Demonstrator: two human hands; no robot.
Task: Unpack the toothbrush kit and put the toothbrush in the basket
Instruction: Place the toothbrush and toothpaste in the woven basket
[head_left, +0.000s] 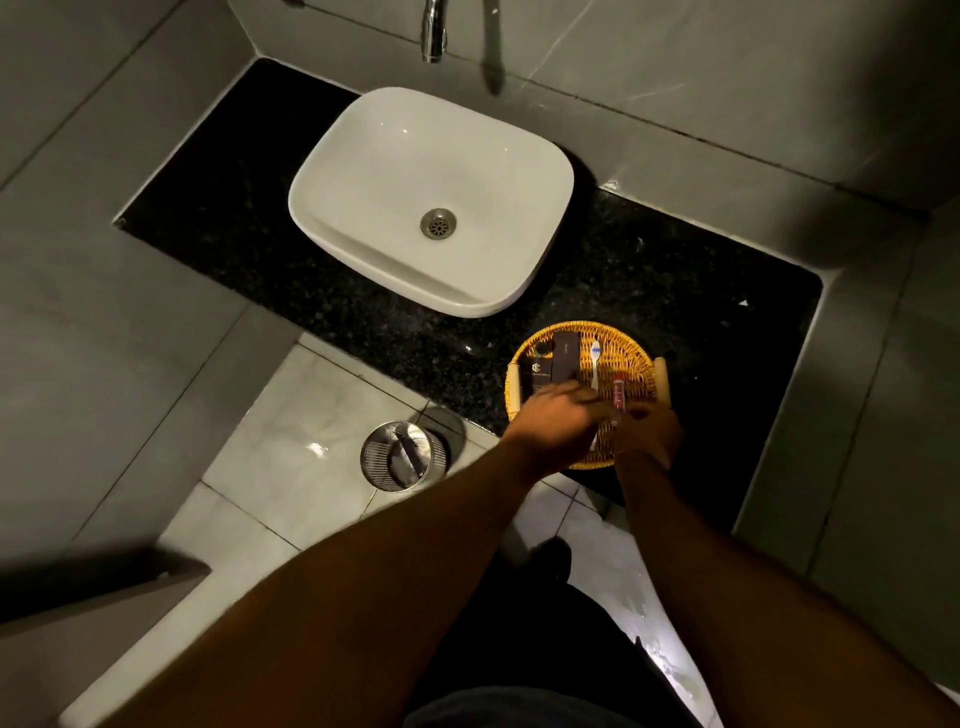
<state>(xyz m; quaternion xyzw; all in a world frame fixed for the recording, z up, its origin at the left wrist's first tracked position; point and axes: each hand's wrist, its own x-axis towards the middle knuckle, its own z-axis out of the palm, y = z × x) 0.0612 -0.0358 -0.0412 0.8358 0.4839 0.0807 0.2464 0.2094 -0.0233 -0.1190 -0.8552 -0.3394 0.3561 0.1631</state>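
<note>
A round wicker basket (636, 358) with two wooden handles sits on the black counter's front edge. A white toothbrush (595, 366) with blue bristles lies flat in it, head pointing away from me. To its right lies a small red toothpaste tube (618, 396). Two dark boxes (565, 356) rest in the basket's left half. My left hand (558, 418) is blurred and hovers over the toothbrush handle with fingers stretched out. My right hand (649, 428) is curled at the near end of the toothpaste tube, pinching it.
A white vessel sink (363, 171) stands on the black granite counter (701, 291) behind the basket, under a chrome tap (434, 31). On the tiled floor to the left is a steel bin (402, 457). Grey tiled walls close in on both sides.
</note>
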